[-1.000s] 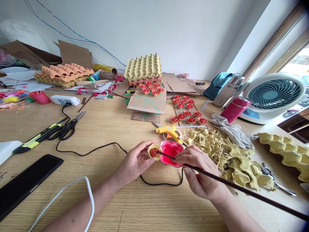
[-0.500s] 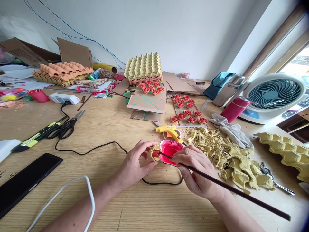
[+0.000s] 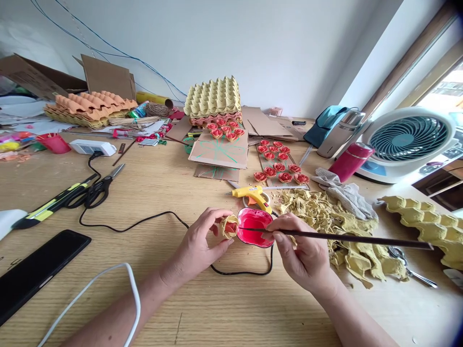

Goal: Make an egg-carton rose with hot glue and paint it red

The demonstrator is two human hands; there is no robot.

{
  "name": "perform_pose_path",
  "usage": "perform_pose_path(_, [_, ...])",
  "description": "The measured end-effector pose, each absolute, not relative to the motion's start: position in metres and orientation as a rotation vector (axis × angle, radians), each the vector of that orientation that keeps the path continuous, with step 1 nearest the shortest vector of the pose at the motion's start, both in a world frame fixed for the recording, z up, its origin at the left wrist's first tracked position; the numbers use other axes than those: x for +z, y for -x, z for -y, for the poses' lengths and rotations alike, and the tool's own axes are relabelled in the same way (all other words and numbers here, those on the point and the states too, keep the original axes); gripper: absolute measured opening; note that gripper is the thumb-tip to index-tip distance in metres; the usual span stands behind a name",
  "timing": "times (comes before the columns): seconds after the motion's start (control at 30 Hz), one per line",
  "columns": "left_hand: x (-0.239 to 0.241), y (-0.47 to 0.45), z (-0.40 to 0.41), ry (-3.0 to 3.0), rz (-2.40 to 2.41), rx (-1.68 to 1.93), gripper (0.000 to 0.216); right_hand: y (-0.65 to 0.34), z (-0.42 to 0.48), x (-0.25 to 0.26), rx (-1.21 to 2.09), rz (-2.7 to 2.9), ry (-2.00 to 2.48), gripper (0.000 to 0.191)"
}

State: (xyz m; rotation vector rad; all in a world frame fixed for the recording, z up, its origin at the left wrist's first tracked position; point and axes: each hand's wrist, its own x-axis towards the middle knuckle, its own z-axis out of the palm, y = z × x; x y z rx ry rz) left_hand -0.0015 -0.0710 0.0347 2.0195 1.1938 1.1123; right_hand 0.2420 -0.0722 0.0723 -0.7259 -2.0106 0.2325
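Observation:
Between the fingers and thumb of my left hand [image 3: 206, 238] is a small egg-carton rose [image 3: 229, 227], red in the middle and pale yellow on its outer petals. My right hand [image 3: 300, 250] grips a long dark paintbrush [image 3: 347, 236], its thin tip pointing left at the flower. Under the brush sits a bowl of red paint [image 3: 253, 222], just right of the rose. Behind the bowl lies a yellow glue gun [image 3: 251, 193]. Finished-looking red roses [image 3: 278, 167] stand in rows on cardboard farther back.
Torn yellow carton scraps [image 3: 318, 217] are heaped right of my right hand, beside an egg tray [image 3: 427, 217]. Scissors [image 3: 97, 188], a cutter knife [image 3: 54, 202] and a phone [image 3: 39, 270] lie left. A white cable [image 3: 133, 289] crosses my left forearm. A fan [image 3: 408, 140] stands far right.
The brush has swung to a flatter angle, its far end rising and its tip coming away from the rose's centre. My left hand still holds the rose, now turned slightly.

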Motion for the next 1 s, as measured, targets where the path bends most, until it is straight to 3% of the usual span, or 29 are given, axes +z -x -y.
perform_pose_path(0.3, [0.034, 0.000, 0.073, -1.890, -1.266, 1.127, 0.044, -0.244, 0.065, 0.064, 0.050, 2.087, 0.872, 0.008])
perform_pose_path(0.63, [0.033, -0.002, 0.064, -1.475, -1.088, 1.169, 0.045, -0.241, 0.060, 0.065, 0.032, 2.180, 0.973, 0.017])
perform_pose_path(1.0, [0.033, -0.001, 0.063, -1.502, -1.106, 1.165, 0.050, -0.244, 0.063, 0.065, 0.103, 2.058, 0.990, 0.020])
